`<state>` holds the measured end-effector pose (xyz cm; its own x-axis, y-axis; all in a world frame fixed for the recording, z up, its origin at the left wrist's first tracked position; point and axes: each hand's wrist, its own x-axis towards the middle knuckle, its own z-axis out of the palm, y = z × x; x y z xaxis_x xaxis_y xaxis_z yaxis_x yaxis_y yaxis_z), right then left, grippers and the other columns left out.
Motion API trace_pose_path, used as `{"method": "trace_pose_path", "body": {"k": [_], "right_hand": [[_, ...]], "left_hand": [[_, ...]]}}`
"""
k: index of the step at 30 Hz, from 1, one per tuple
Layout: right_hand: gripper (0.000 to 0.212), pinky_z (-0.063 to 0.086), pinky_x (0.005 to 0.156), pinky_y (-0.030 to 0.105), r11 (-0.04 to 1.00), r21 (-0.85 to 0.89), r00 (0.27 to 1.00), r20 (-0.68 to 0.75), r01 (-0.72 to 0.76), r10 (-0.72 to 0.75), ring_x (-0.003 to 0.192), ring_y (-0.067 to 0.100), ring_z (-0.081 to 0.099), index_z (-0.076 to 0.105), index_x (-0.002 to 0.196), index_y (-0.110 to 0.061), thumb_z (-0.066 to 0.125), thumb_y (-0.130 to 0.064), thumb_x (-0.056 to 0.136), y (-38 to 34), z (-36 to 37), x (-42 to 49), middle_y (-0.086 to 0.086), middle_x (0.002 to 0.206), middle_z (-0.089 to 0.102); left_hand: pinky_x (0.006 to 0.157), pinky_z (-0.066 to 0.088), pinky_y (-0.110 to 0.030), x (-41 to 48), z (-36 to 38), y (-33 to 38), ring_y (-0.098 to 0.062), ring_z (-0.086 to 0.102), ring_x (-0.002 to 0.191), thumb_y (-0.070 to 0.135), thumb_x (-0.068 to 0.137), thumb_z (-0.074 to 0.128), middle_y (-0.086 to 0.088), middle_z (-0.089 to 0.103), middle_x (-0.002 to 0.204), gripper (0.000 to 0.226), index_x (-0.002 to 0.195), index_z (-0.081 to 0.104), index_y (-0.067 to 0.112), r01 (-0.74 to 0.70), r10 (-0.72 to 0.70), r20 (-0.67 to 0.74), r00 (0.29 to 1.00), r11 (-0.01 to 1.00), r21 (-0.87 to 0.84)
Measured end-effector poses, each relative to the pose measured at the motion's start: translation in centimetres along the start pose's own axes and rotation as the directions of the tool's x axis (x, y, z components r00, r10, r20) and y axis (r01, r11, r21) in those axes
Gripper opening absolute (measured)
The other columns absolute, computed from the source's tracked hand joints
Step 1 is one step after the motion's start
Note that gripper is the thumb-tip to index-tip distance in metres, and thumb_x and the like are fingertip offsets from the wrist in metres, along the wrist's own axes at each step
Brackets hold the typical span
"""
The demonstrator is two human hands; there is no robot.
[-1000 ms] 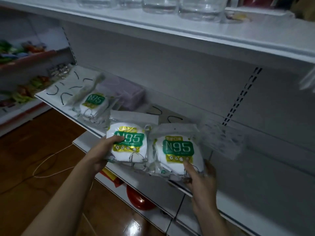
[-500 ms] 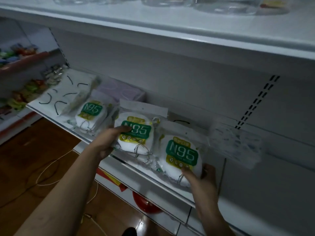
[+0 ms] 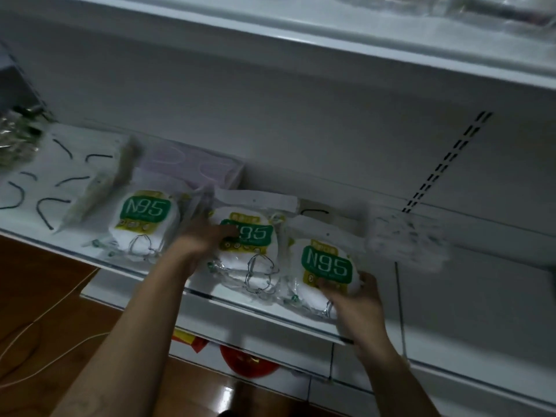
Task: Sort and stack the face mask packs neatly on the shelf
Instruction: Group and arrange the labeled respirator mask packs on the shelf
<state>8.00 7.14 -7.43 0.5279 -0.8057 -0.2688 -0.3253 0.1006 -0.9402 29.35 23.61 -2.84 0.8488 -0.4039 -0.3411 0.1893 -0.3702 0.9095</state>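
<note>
The left hand point(image 3: 200, 242) has slid across the middle N95 pack point(image 3: 251, 260).

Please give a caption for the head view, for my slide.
Left hand on the middle N95 pack, right hand gripping the right N95 pack.
</note>
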Motion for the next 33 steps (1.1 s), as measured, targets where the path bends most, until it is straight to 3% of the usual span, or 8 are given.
{"method": "trace_pose_path", "body": {"k": [2,4,7,12,15,19,25,33], "right_hand": [[0.058,0.046,0.052,0.007,1.000,-0.004,1.000,-0.024,-0.009,0.009,0.077,-0.001,0.059,0.048,0.113,-0.018,0.086,-0.015,0.069,0.1,0.3,0.0,-0.013,0.089,0.061],[0.051,0.048,0.053,0.007,1.000,-0.019,0.999,-0.032,-0.018,0.018,0.077,0.005,0.064,0.057,0.109,-0.014,0.087,-0.015,0.067,0.2,0.6,0.0,-0.008,0.089,0.067],[0.055,0.052,0.061,0.016,0.999,-0.037,0.999,-0.033,-0.038,0.037,0.084,0.013,0.069,0.064,0.112,-0.011,0.089,-0.016,0.064,0.4,0.8,0.2,0.002,0.097,0.073],[0.049,0.048,0.060,0.017,0.998,-0.062,0.998,-0.055,-0.009,0.006,0.084,0.010,0.066,0.062,0.112,-0.012,0.086,-0.015,0.069,0.0,1.0,-0.3,0.001,0.098,0.071],[0.045,0.047,0.059,0.013,0.996,-0.093,0.999,-0.046,0.011,-0.015,0.082,0.004,0.063,0.061,0.110,-0.015,0.084,-0.016,0.071,-0.1,1.1,-0.6,-0.007,0.093,0.068],[0.046,0.049,0.066,0.017,0.993,-0.112,0.997,-0.054,0.047,-0.053,0.087,0.008,0.064,0.061,0.113,-0.017,0.083,-0.018,0.073,-0.1,1.3,-0.7,-0.004,0.099,0.070],[0.049,0.048,0.069,0.018,0.996,-0.057,0.993,-0.102,0.062,-0.067,0.085,0.007,0.064,0.060,0.115,-0.016,0.084,-0.017,0.072,-0.1,1.7,-1.1,-0.005,0.096,0.068],[0.048,0.051,0.077,0.028,0.998,-0.052,0.994,-0.105,0.038,-0.043,0.087,0.011,0.064,0.060,0.114,-0.016,0.084,-0.019,0.072,0.0,2.0,-0.9,-0.004,0.097,0.069]], "left_hand": [[0.069,0.053,-0.030,-0.3,0.3,0.7,-0.019,0.062,0.086,0.010,0.088,0.068,-0.001,0.062,0.108,0.081,0.154,0.021,0.016,-0.044,0.054,-0.051,0.997,0.984,0.173],[0.090,0.049,-0.033,-0.7,0.5,1.0,-0.030,0.056,0.115,0.019,0.089,0.066,-0.012,0.048,0.142,0.087,0.156,0.009,0.014,-0.065,0.097,-0.063,0.993,0.916,0.395],[0.114,0.025,-0.036,-1.7,1.1,1.0,-0.031,0.021,0.147,0.040,0.090,0.058,-0.014,0.014,0.162,0.089,0.157,0.004,0.016,-0.168,0.256,-0.030,0.966,0.715,0.679],[0.119,0.008,-0.050,-2.6,2.4,0.2,-0.035,-0.003,0.150,0.078,0.083,0.038,-0.019,-0.001,0.163,0.090,0.155,0.012,0.031,-0.217,0.290,0.068,0.955,0.521,0.826],[0.121,0.013,-0.049,-2.5,1.9,-0.3,-0.035,-0.004,0.150,0.079,0.082,0.040,-0.019,0.001,0.163,0.094,0.156,0.010,0.029,-0.231,0.235,0.124,0.964,0.514,0.826],[0.120,0.003,-0.047,-2.4,1.6,-0.4,-0.035,-0.012,0.150,0.077,0.082,0.038,-0.018,-0.009,0.163,0.095,0.157,0.010,0.025,-0.302,0.342,0.138,0.929,0.493,0.816],[0.109,0.033,-0.061,-3.1,2.2,-1.8,-0.042,0.049,0.130,0.061,0.082,0.040,-0.020,0.059,0.134,0.066,0.120,0.068,0.014,-0.488,0.634,0.120,0.764,0.445,0.751],[0.119,0.017,-0.055,-3.5,1.4,-2.3,-0.031,0.035,0.143,0.059,0.087,0.030,-0.013,0.049,0.147,0.067,0.130,0.061,0.017,-0.525,0.627,0.177,0.759,0.429,0.735]]}}
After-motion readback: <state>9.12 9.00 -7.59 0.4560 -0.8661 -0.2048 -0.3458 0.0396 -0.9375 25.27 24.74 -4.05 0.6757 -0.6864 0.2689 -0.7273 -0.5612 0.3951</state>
